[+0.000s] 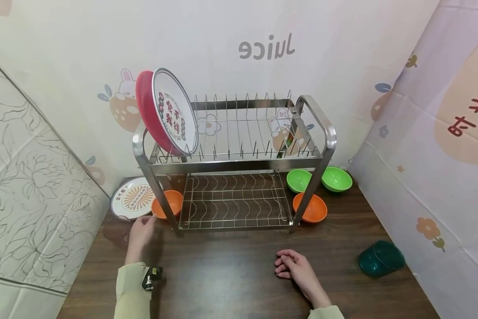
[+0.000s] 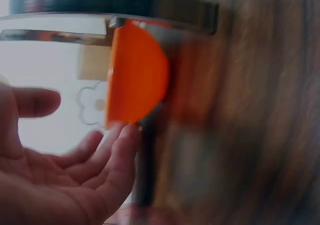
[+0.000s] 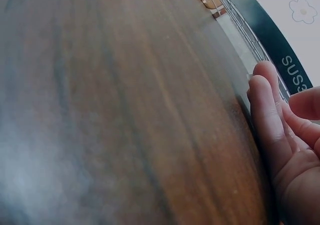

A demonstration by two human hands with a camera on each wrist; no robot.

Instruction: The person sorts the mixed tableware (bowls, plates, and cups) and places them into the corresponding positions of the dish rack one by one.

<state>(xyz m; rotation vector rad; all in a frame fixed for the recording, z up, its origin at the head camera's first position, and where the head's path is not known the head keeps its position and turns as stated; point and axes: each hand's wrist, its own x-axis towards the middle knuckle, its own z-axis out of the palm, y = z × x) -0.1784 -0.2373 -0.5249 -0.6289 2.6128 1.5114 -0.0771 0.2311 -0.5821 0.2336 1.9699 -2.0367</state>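
Observation:
My left hand [image 1: 141,232] reaches toward an orange bowl [image 1: 173,201] beside the rack's left front leg. In the left wrist view, the thumb stands apart from the orange bowl [image 2: 140,75] while the fingertips are right at its lower edge. On the table in front of the rack, my right hand [image 1: 296,270] lies with loosely bent fingers and holds nothing. The two-tier metal dish rack [image 1: 235,166] carries a red dish [image 1: 149,110] and a white plate with red lettering [image 1: 177,110], both upright at the upper left.
Left of the rack are a white patterned plate [image 1: 133,199] and a see-through reddish cup [image 1: 117,232], partly behind my left hand. Two green bowls [image 1: 337,179] and another orange bowl [image 1: 315,209] stand at the right. A dark teal cup [image 1: 380,259] lies near the right edge.

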